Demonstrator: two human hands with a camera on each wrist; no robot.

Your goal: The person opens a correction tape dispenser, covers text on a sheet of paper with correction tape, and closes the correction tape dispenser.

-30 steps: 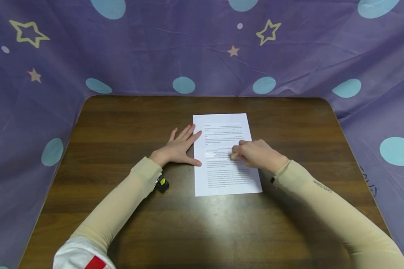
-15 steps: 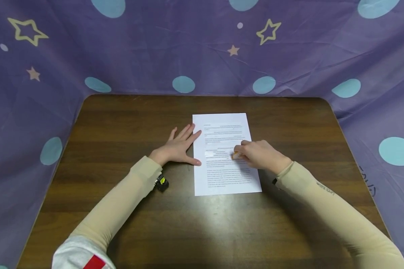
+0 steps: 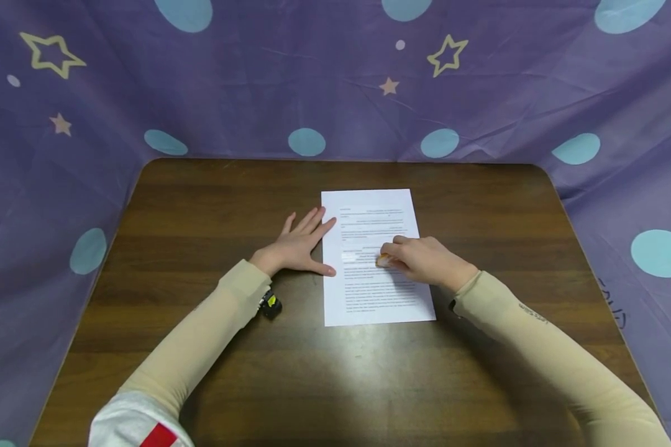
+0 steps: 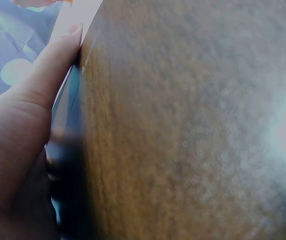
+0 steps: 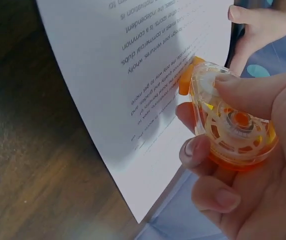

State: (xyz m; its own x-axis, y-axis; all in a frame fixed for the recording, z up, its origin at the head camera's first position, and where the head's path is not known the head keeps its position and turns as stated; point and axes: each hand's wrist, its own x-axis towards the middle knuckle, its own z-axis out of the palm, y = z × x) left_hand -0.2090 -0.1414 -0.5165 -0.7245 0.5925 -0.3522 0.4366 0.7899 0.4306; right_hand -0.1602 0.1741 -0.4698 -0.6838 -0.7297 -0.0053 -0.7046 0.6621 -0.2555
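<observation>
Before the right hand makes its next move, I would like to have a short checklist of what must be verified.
1. Sheet flat on the table: ok.
2. Left hand steadying the sheet: ok, it rests across the left edge.
3. Tape dispenser held: ok, the right hand grips it.
4. Orange end touching the sheet: cannot tell.
5. Enough tape inside: cannot tell.
6. Print fully visible from the head view: not ok, the right hand hides some.

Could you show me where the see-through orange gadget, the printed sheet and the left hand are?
See-through orange gadget (image 5: 240, 119): right wrist view, on its round orange hub.
Printed sheet (image 3: 363, 273): head view, on the text near its middle.
Left hand (image 3: 294, 251): head view, on the back of the hand.
</observation>
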